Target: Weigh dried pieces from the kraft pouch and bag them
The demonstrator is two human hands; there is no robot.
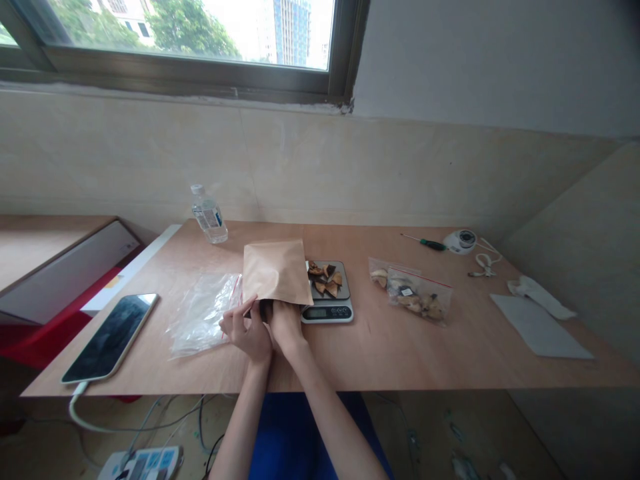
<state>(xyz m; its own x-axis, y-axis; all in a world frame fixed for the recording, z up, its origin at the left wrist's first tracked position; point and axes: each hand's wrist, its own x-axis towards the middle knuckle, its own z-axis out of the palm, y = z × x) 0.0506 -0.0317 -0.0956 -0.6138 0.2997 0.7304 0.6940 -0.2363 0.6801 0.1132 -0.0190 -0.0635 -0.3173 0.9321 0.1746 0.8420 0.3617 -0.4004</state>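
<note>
A brown kraft paper bag (277,270) lies with its mouth toward me, covering the left part of a small kitchen scale (345,312). My left hand (250,335) grips the lower left edge of the bag's mouth. Inside that mouth is my right hand (285,323), its fingers hidden by the paper, so I cannot tell what they hold. Brown dried slices, perhaps mushroom, (327,287) rest on the scale's metal plate, beside the bag. Clear plastic zip bags (203,317) lie flat just left of the paper bag.
Right of the scale lie zip bags with dried pieces (417,297). Farther right are a screwdriver (433,245), a white camera (460,241) with its cable and a white sheet (540,327). A water bottle (210,215) stands at the back; a charging phone (111,339) lies left.
</note>
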